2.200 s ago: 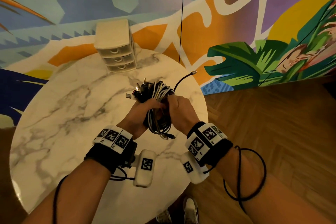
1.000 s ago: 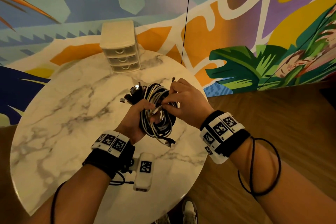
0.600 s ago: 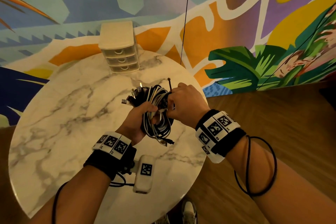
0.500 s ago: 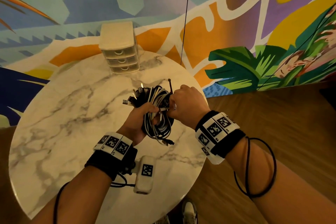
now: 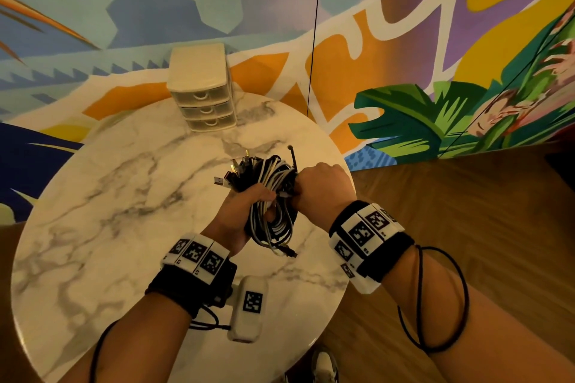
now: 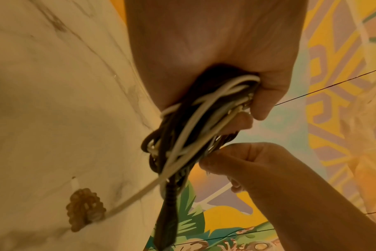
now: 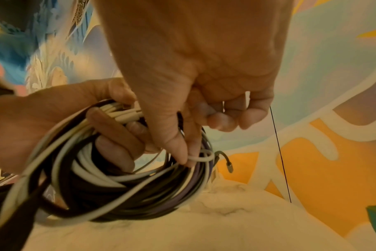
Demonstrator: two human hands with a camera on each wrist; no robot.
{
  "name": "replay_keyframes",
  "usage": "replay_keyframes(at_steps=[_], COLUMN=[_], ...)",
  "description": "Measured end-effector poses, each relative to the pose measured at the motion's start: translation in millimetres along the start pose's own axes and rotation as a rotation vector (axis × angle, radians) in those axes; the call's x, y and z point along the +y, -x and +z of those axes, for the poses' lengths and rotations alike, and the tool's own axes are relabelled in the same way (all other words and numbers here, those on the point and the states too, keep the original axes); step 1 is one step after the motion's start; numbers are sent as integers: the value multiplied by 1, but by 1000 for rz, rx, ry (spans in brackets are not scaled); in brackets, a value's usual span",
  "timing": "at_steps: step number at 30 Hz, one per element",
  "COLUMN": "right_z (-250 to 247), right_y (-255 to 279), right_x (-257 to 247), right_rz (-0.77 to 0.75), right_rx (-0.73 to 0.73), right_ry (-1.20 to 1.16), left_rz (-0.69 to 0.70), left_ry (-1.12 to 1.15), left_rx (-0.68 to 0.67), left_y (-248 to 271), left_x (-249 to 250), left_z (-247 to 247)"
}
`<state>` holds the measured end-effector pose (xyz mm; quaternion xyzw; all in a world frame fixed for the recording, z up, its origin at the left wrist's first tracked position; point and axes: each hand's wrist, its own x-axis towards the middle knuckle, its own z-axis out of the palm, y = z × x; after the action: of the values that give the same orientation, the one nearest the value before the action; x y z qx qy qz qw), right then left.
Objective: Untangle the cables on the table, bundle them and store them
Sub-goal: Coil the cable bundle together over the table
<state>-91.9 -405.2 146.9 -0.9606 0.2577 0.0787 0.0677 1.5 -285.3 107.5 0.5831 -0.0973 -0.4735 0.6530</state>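
Warm, dim indoor light tinted all three views amber. The marble worktop [image 5: 93,227] carried soft glare and faint shadows beneath the forearms. Wide-angle distortion bowed the mural [image 5: 435,40] behind the worktop. Both wrist views were soft, the cable bundle [image 7: 118,186] streaked by motion blur toward its near end.

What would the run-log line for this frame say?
stage: bundling | left hand: grips cable coil | right hand: pinches thin white tie | drawer unit: shut
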Motion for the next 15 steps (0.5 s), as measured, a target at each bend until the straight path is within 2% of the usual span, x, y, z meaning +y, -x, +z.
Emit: replay_keyframes(at_steps=[2, 6, 9, 11, 15], right_z=[-2, -2, 15, 28, 34], right_y=[1, -2, -4, -1, 5], right_x=[-1, -3, 3, 2, 0], right_rz=[-3, -166, -210, -205, -98], right_rx=[0, -11, 157, 274, 462], right_ry=[-1, -143, -403, -490, -841], left_rz=[14, 15, 7, 12, 15], left_ry=[-7, 37, 105, 133, 231], left_rx=[-7, -2, -35, -87, -146], left_y=[2, 4, 4, 7, 13], left_x=[1, 1, 4, 7, 12], left_z=[4, 8, 6, 7, 8])
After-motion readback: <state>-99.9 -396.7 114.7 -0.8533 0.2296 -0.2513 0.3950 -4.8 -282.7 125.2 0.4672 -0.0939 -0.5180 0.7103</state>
